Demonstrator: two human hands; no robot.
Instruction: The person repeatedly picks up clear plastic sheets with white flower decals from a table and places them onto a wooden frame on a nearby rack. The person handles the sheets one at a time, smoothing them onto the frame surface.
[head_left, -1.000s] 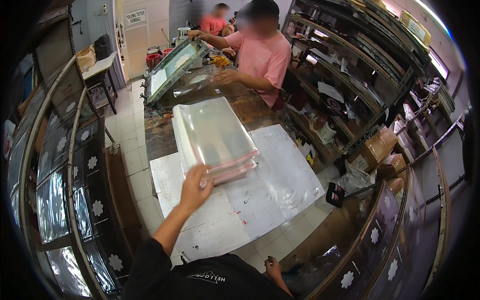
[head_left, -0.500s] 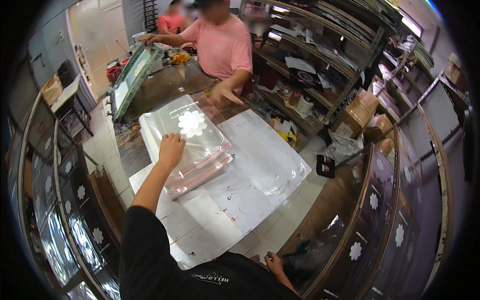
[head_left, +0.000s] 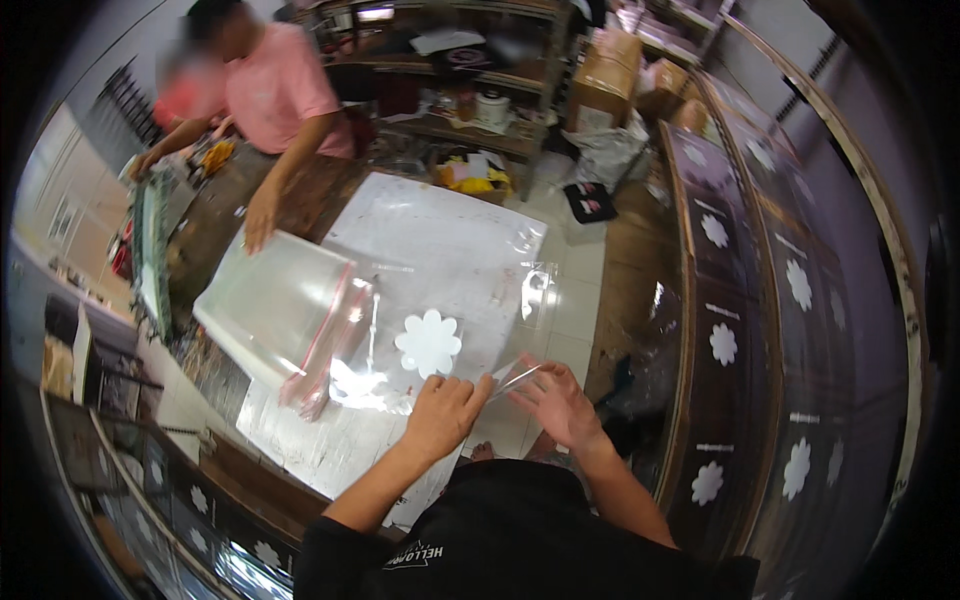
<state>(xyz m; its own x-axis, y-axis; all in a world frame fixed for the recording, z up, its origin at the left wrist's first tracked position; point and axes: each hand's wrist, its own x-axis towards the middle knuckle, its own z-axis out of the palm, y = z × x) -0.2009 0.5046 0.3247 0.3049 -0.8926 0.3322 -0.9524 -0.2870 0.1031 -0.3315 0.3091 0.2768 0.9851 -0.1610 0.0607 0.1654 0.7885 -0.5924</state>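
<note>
A clear plastic bag (head_left: 428,343) printed with a white flower stretches in front of me, above the white board. My left hand (head_left: 445,412) pinches its near edge, fingers closed. My right hand (head_left: 562,403) has hold of the same bag at its near right corner, the fingers fairly straight against the film. To the left lies a stack of clear plastic bags (head_left: 275,300) with red strips along one edge. A co-worker's hand (head_left: 262,215) touches the far corner of that stack.
The white board (head_left: 420,220) covers part of the brown table (head_left: 215,215). Across it, a co-worker (head_left: 275,85) holds up a green-edged frame (head_left: 152,255). Racks with flower-printed clear sheets (head_left: 722,343) stand close on my right, others at lower left. Cartons (head_left: 605,75) sit beyond.
The flower-printed bag has come off the stack toward me, rightwards. My right hand has risen to it from my side. My view has turned right; the co-worker's hand now reaches the stack.
</note>
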